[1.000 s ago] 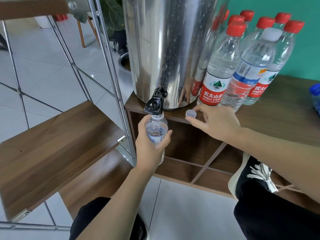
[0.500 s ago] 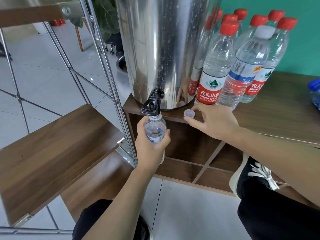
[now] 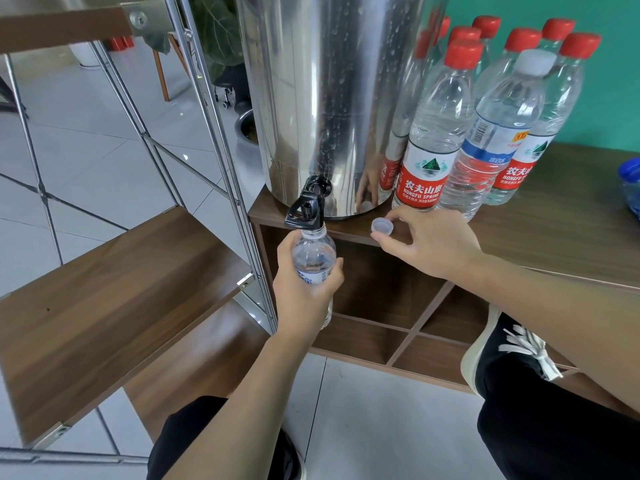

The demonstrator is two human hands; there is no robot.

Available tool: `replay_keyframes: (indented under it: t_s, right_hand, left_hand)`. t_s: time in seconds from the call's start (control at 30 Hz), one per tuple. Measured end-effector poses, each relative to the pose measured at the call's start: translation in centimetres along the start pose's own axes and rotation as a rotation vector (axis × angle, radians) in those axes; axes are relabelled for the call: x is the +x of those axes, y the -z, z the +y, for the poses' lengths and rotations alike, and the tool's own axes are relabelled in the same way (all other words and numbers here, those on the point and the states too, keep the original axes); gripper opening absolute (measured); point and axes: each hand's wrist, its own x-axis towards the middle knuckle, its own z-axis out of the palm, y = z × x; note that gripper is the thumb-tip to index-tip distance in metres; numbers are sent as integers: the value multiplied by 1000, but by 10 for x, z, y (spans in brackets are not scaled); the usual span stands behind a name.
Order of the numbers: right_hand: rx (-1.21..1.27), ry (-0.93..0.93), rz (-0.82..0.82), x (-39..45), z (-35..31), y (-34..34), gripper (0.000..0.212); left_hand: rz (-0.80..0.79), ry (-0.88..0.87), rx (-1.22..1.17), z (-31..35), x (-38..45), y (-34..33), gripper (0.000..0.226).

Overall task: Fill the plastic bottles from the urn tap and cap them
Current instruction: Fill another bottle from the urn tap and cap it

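Note:
A tall steel urn [image 3: 322, 98] stands on the wooden cabinet top [image 3: 554, 233], its black tap [image 3: 306, 211] jutting over the front edge. My left hand [image 3: 304, 289] grips a small clear uncapped bottle [image 3: 313, 259] upright, its mouth right under the tap. A pale loose cap [image 3: 382, 226] lies on the cabinet edge just right of the tap. My right hand [image 3: 429, 244] rests there with fingertips around the cap, touching it. Several capped full bottles [image 3: 429, 161] with red caps, and one with a white cap [image 3: 491, 140], stand right of the urn.
A wooden shelf [image 3: 114, 292] on a metal frame [image 3: 214, 133] sits left of the cabinet. Open cubbies [image 3: 388, 296] lie below the cabinet top. A blue-capped item [image 3: 630, 181] shows at the far right edge. My shoe [image 3: 505, 351] rests by the lower cubby.
Both hands keep their places; the bottle stays under the tap and the right hand stays at the cap. Only the camera has shifted slightly.

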Motion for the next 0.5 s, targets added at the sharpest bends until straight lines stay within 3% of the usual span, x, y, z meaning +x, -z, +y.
replay_keyframes:
  t_s: [0.5]
  right_hand:
    - [-1, -15, -18, 0, 1, -1, 61]
  left_hand:
    - [7, -6, -11, 1, 1, 0, 70]
